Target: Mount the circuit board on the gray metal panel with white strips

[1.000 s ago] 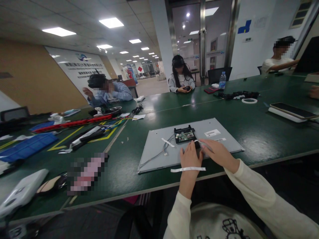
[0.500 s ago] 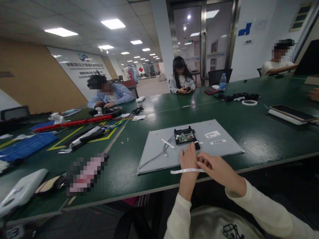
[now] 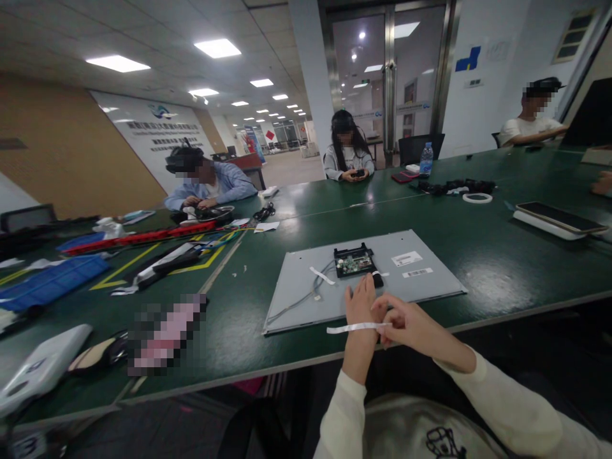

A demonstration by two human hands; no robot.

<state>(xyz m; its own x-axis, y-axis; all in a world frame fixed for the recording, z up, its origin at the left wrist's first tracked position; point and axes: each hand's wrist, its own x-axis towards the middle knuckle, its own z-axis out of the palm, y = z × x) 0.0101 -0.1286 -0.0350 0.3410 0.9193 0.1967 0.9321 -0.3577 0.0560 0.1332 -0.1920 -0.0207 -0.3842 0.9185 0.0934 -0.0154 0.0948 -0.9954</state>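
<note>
A flat grey display panel (image 3: 296, 274) lies on the table in front of me. On it sits a black bracket with a green circuit board (image 3: 354, 262), a grey cable (image 3: 306, 298) running left from it, and a small black block (image 3: 377, 278) at its lower right. My left hand (image 3: 361, 305) lies over the panel's near edge, fingers stretched out, fingertips by the black block. Across my left wrist runs a strip of white tape (image 3: 351, 328). My right hand (image 3: 406, 325) pinches the strip's right end, fingers bent beside the left hand.
A roll of white tape (image 3: 477, 198) and a phone on a white box (image 3: 559, 218) are to the right. At left are a blue tray (image 3: 52, 280), a white device (image 3: 45, 366) and a pixelated pink item (image 3: 167, 335). Several people sit around the table (image 3: 229, 344).
My right hand has shifted slightly left, its thumb and fingers now closed at the right end of the tape strip. My left hand and the panel have hardly moved.
</note>
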